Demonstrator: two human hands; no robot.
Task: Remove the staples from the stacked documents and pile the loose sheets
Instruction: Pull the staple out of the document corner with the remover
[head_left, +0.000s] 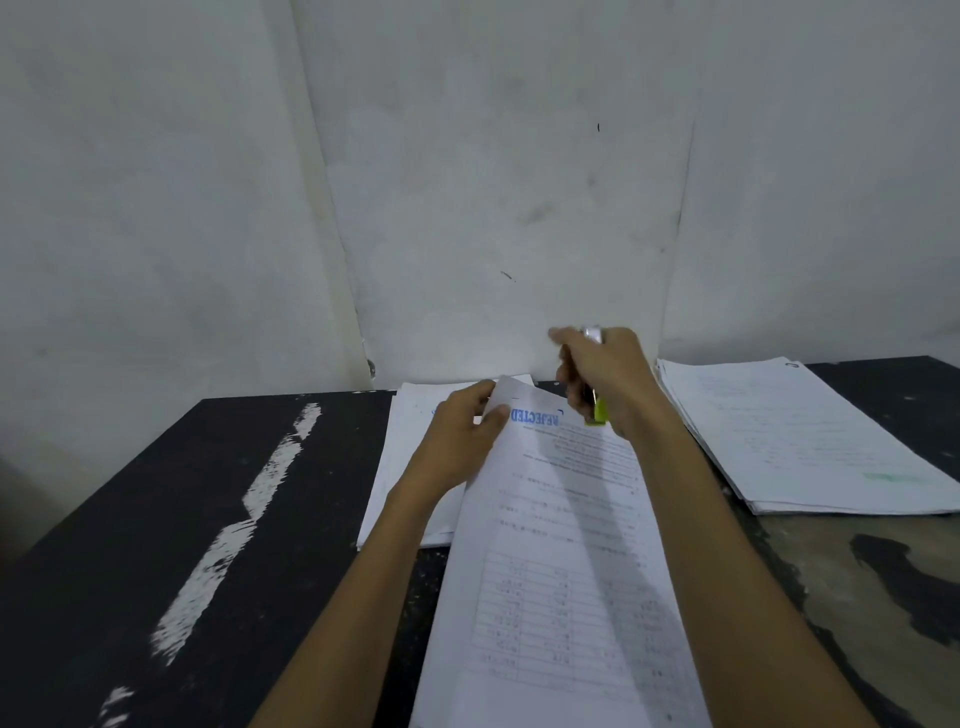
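Now, head view, and both hands are up at the far end of the stamped document (561, 545), which lies on the dark table (182, 519) with its long axis running away from the person toward the wall, leaning a touch left. The left hand (457, 436) pinches the far left corner and lifts it off the white pile (402, 447) underneath. The right hand (608, 379) is curled round a green-ended tool (601, 411), probably the staple remover, poised just right of that pinched corner, so it is the nearer hand for the pull. No staple can be made out; too small to tell. A second paper stack (789, 431) sits well apart on the right.
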